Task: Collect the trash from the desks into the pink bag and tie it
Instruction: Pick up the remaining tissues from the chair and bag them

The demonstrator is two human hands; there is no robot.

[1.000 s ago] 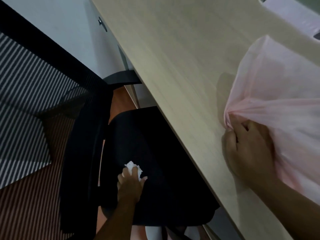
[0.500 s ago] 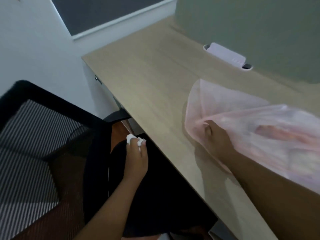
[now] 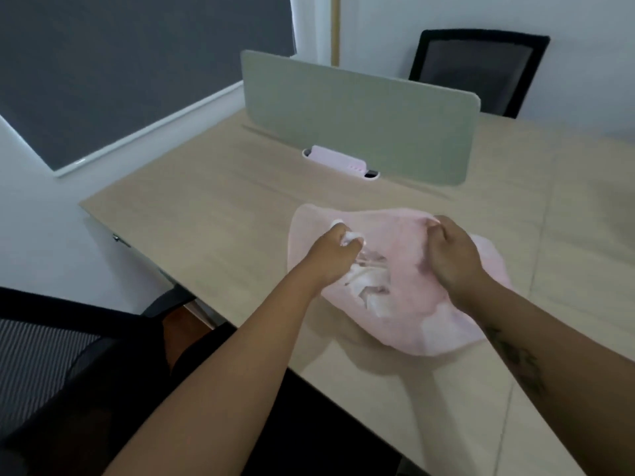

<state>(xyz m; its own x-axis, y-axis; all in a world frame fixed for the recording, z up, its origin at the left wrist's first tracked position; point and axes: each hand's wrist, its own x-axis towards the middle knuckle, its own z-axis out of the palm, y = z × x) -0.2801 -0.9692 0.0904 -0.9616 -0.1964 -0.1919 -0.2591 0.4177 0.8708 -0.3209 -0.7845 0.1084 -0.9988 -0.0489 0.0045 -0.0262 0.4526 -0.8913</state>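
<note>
Though the pink bag (image 3: 443, 321) is translucent, trash (image 3: 371, 290) blurs.

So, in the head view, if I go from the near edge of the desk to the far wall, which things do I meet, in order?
pink bag → pink box → green screen → black chair
</note>
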